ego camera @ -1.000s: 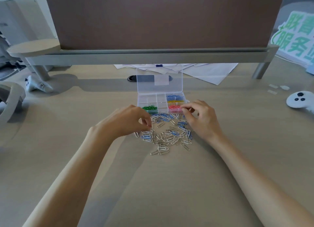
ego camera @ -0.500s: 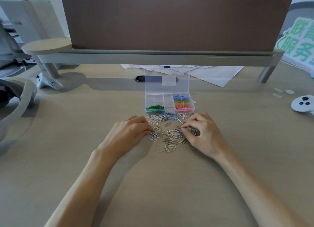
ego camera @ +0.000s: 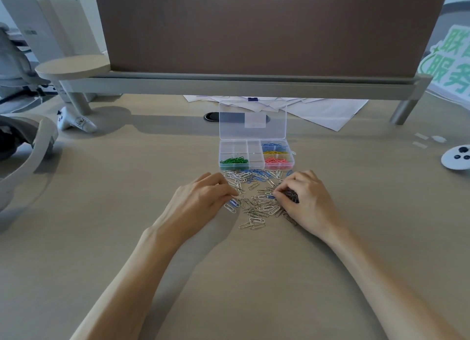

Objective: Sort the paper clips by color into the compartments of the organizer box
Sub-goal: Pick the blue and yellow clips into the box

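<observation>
A clear organizer box (ego camera: 254,154) stands open on the desk, its lid upright. Green clips (ego camera: 234,160) fill its front left compartment; blue clips (ego camera: 274,146), yellow clips (ego camera: 276,152) and pink clips (ego camera: 277,160) lie in the right ones. A pile of loose silver, white and blue paper clips (ego camera: 258,202) is spread in front of the box. My left hand (ego camera: 201,202) lies at the pile's left edge, fingertips pinching a clip near a blue one (ego camera: 234,202). My right hand (ego camera: 305,199) is curled over the pile's right side, gripping a small bunch of dark clips (ego camera: 291,195).
A brown partition on a grey rail (ego camera: 241,85) crosses the back of the desk. White papers (ego camera: 325,110) lie behind the box. Round white controllers sit at far right (ego camera: 456,157) and back left (ego camera: 76,122). A grey headset (ego camera: 30,146) sits at the left edge.
Both hands drew back from the box's front edge toward me into the pile. My right hand dropped onto the pile's right side and closed on clips; the camera view tilted slightly.
</observation>
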Available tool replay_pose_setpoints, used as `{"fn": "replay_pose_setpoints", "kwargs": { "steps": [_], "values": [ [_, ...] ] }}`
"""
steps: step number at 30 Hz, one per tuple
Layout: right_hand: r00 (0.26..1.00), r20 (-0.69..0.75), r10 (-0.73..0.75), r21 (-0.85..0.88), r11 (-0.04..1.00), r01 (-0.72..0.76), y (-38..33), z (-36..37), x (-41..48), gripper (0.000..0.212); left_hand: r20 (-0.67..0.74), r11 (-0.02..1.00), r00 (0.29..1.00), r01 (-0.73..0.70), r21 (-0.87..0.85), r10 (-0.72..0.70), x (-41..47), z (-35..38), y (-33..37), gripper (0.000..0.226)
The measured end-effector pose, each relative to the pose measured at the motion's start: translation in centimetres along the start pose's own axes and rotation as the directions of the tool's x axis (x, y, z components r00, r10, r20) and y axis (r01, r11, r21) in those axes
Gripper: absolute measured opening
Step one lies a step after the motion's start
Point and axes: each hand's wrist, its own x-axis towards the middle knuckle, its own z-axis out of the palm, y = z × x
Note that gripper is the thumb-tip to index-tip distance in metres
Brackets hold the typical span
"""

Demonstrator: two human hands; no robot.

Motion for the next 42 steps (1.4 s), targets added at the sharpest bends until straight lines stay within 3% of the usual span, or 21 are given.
{"fn": "replay_pose_setpoints", "kwargs": {
  "steps": [6, 11, 20, 30, 37, 42],
  "values": [
    [0.999, -0.046, -0.006, 0.013, 1.000, 0.006, -0.1, -0.3, 0.0, 0.004, 0.086, 0.999, 0.995, 0.046, 0.002, -0.046, 0.0, -0.2, 0.1, 0.010],
    [0.999, 0.021, -0.046, 0.022, 0.999, 0.046, -0.3, -0.1, -0.2, 0.012, 0.092, 0.998, 0.994, 0.056, 0.003, -0.056, 0.0, -0.2, 0.4, 0.007],
    [0.999, 0.033, -0.035, 0.055, 0.998, 0.033, -0.2, -0.3, 0.0, 0.001, -0.032, 0.956, 0.961, 0.270, -0.115, -0.275, 0.3, -0.1, 0.3, 0.004],
    [0.999, 0.025, -0.033, 0.066, 0.997, 0.031, -0.7, -0.5, -0.3, 0.008, -0.057, 0.983, 0.981, 0.185, -0.007, -0.185, 0.2, -0.4, 0.5, 0.009],
    [0.997, 0.056, -0.045, 0.015, 0.999, 0.044, -0.7, -0.5, -0.3, 0.014, 0.119, 0.989, 0.983, 0.145, -0.024, -0.141, 0.2, -1.3, 0.3, 0.006],
    [0.999, 0.021, -0.045, 0.037, 0.998, 0.045, -0.9, -0.5, -0.1, 0.015, 0.150, 0.989, 0.978, 0.149, -0.009, -0.146, 0.2, -1.3, 0.4, 0.008]
  ]
}}
